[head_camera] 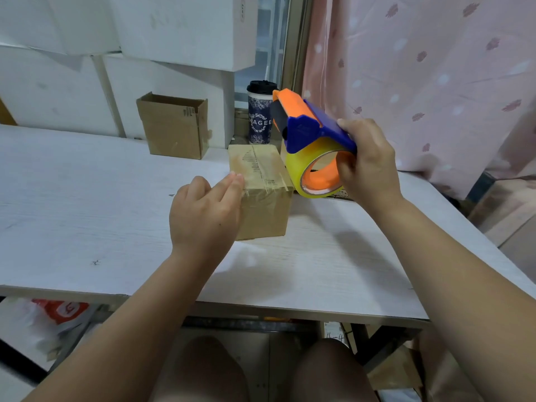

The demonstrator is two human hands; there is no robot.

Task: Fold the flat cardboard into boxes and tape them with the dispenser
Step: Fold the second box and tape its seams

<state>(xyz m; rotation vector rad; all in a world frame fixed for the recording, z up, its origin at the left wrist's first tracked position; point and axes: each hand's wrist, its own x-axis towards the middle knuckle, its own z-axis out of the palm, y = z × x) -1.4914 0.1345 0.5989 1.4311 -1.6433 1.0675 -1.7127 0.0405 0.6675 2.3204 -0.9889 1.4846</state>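
A small brown cardboard box point(262, 195) stands closed on the white table point(87, 204), with clear tape running along its top seam and down its near face. My left hand point(206, 210) rests against the box's left side, fingers straight and together. My right hand point(368, 161) grips the blue and orange tape dispenser point(310, 143), fingers curled through the roll's core. The dispenser is lifted just to the right of the box, its yellowish tape roll close to the box's top right edge.
An open-topped cardboard box point(174, 126) stands at the back of the table, before stacked white cartons point(179, 30). A lidded cup point(259, 111) sits behind the taped box. A pink curtain point(420, 68) hangs on the right. Flat cardboard point(394, 369) lies under the table.
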